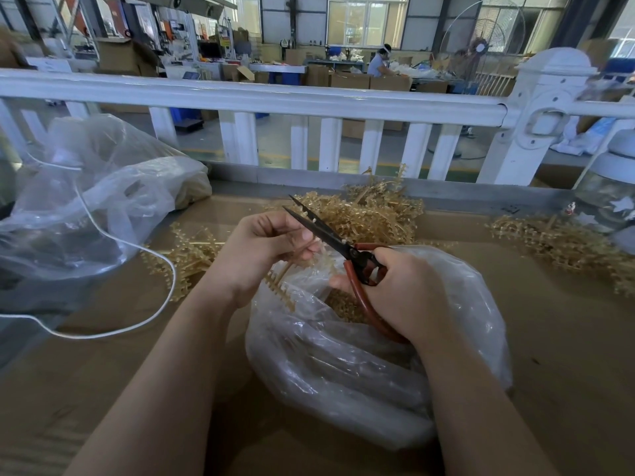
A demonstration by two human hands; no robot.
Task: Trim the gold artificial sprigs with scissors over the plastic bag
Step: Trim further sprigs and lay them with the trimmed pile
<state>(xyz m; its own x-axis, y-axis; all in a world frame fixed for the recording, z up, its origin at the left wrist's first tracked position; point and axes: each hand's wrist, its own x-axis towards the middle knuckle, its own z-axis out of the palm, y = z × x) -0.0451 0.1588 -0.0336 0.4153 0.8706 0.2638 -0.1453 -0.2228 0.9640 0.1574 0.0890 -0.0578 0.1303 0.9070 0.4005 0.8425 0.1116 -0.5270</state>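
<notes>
Probably a factory floor: stacked cartons [350,80], industrial fan [500,25].
</notes>
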